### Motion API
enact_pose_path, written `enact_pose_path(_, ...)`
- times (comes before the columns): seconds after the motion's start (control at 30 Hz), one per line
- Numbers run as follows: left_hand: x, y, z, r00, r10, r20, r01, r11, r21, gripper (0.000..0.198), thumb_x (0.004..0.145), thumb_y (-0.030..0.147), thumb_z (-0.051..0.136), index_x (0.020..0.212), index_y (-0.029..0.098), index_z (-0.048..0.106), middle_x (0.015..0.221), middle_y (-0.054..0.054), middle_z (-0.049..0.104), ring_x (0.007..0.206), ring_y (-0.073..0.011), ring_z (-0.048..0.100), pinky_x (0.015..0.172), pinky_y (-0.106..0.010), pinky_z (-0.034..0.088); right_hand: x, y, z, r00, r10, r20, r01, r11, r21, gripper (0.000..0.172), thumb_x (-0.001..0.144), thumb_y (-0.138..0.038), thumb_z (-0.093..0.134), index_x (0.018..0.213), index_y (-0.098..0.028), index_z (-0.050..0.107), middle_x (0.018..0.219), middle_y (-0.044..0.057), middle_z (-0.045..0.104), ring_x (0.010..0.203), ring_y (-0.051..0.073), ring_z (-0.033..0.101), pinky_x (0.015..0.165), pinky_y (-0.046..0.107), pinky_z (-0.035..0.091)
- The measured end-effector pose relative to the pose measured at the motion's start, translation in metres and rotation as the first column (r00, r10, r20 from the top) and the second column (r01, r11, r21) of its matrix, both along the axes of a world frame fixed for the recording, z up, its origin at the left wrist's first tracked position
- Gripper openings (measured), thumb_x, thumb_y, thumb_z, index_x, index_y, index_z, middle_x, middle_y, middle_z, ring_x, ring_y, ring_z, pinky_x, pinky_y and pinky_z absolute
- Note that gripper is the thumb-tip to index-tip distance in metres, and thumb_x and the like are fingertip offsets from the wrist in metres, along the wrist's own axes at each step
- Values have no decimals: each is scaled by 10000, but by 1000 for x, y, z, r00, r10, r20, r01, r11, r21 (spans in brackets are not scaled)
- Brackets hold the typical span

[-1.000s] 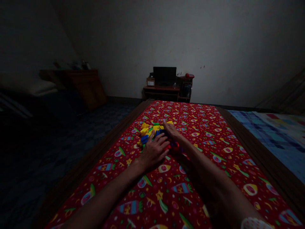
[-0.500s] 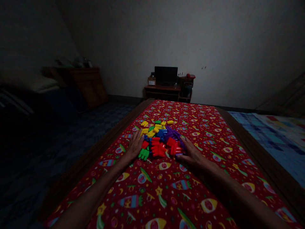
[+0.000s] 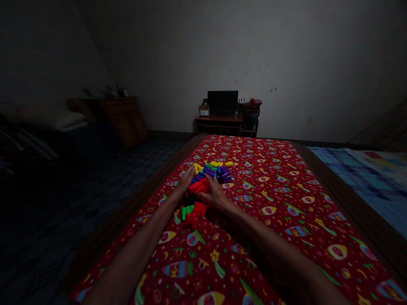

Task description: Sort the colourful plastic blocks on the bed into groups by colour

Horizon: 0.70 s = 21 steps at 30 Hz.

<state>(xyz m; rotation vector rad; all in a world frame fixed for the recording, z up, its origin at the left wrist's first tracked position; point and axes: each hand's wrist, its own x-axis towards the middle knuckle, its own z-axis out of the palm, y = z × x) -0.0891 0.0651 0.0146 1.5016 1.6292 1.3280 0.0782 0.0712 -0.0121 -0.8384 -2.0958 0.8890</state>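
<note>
A heap of shiny plastic toy pieces, several with finger-like prongs, lies on the red patterned cloth (image 3: pixel 267 186). My left hand (image 3: pixel 183 187) rests along the heap's left side, fingers stretched out. On the right, my right hand (image 3: pixel 216 195) presses against the heap with fingers extended and thumb apart. Red pieces (image 3: pixel 199 186) sit between the two hands. Purple pieces (image 3: pixel 224 174) lie beyond my right fingertips, with yellow pieces (image 3: pixel 218 164) at the far edge. Nearer to me are a green piece (image 3: pixel 187 212) and a red piece (image 3: pixel 199 209). Neither hand grasps a single piece.
The cloth covers a long table or platform with a dark brown border (image 3: pixel 127 224). A blue checked cloth (image 3: pixel 343 173) lies to the right. At the wall stands a desk (image 3: pixel 219 123) with a monitor (image 3: pixel 222 101). A wooden cabinet (image 3: pixel 124 120) is at the left.
My right hand has moved left, pushing the pieces into a tighter heap against my left hand. Some red and green pieces now lie closer to me. The view has shifted slightly.
</note>
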Motion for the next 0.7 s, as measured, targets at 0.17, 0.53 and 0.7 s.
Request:
enact_pose_path(0.17,-10,21,27,998,23,59,-19,997,-70,620,826,644,447,1198,179,618,1262,-87,635,1228,-274,532,1056,-421,390,-26,-2,13,998,24,63,-20,998,-61,928,711,-293,731,1503,-218,253,1515,164,306,1393,349,295,1095,497,323)
enact_pose_path(0.53,0,33,49,948,-289,132,297,954,-43,626,906,616,302,1374,239,477,1299,-93,609,1175,-262,581,1001,-430,452,41,50,74,998,55,-19,-56,997,-57,346,838,-304,530,1082,-152,722,1009,71,737,927,273,681,857,404,515)
enact_pose_path(0.7,-31,56,29,965,2,-262,14,998,59,655,893,601,295,1294,149,547,1372,-116,542,1325,-270,430,1135,-423,275,61,110,68,971,-234,38,234,972,16,385,875,-344,510,1147,-128,676,1150,137,684,1109,280,613,980,423,436)
